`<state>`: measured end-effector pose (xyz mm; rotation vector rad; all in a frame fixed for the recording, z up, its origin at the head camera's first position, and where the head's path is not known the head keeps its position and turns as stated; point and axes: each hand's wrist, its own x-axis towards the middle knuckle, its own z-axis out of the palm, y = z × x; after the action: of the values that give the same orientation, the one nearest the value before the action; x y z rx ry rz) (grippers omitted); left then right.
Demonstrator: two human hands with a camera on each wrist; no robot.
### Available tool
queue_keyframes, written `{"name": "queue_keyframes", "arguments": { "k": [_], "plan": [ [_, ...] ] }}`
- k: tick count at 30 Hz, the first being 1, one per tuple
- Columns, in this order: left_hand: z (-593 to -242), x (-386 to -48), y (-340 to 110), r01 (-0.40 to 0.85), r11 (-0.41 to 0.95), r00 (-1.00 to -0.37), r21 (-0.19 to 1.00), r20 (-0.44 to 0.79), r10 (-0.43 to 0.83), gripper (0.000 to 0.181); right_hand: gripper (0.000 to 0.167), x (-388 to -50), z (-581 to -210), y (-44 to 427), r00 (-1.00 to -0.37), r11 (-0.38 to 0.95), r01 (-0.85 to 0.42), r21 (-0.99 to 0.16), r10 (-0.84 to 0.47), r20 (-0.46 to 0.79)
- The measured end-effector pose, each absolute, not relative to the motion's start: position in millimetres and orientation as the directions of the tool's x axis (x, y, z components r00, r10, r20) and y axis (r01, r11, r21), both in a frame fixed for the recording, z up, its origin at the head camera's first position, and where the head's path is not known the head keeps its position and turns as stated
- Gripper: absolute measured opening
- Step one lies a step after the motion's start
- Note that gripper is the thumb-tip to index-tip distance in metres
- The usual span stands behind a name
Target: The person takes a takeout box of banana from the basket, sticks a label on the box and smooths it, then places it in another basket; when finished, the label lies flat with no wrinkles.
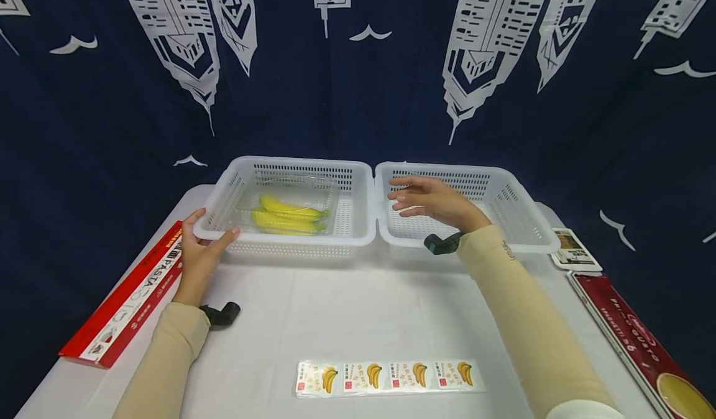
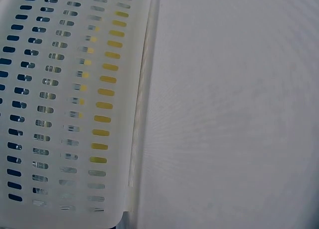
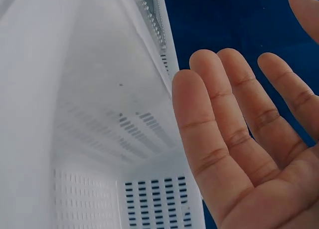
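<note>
The left hand (image 1: 200,256) gripped a white perforated plastic basket (image 1: 302,240) by its rim; it looked light, stiffish, best held there; the right hand (image 1: 433,204), fingers (image 3: 199,124) extended, held nothing.

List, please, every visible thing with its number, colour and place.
Left basket: one, white, table's far left
Right basket: one, white, beside it
Container: one, clear, in left basket
Bananas: two, yellow, in container
Label strip: one, white, in front of baskets
Pasta box: one, red, left edge
Spaghetti box: one, dark red, right edge
Small pack: one, white-dark, far right
Table: one, white, beneath
Curtain: one, navy, background
Wrist cameras: two, black, wrists
Sleeves: two, beige, forearms
Left hand: one, gripping left basket's corner
Right hand: one, above right basket
</note>
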<state>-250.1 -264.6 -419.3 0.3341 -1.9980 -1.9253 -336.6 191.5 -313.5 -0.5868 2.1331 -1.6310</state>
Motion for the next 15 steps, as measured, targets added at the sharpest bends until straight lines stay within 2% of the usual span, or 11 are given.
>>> {"name": "queue_keyframes", "arguments": {
  "k": [15],
  "plan": [
    [-421.8, -253.1, -266.0, 0.093, 0.009, -0.911, 0.996, 0.089, -0.403, 0.087, 0.058, -348.4, -314.1, 140.3, -0.827, 0.193, -0.061, -0.979, -0.560, -0.059]
  ]
}}
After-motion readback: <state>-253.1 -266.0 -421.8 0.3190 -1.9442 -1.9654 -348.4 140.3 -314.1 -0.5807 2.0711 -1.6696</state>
